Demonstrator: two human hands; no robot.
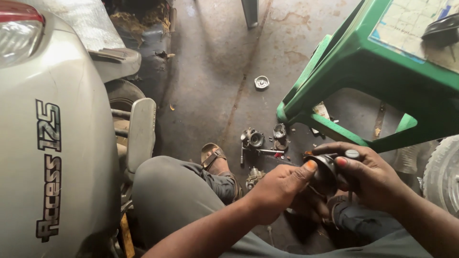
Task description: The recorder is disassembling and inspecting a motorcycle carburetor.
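both hands grip one dark round part (326, 173) over the lap: left hand (277, 188) pinching its edge, right hand (366, 174) wrapped around. more metal parts (260, 143) lie loose on the floor (215, 71), so work looks midway.

Single head-worn view, looking steeply down, close over the lap, floor (215, 86) beyond, probably seated height

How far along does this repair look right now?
Already done: metal parts lie taken apart on the concrete floor, and a small round cap sits farther off. In hand: the left hand and right hand together grip a dark round part beside the silver scooter. Left: those loose pieces remain unassembled; how much more, I cannot tell.
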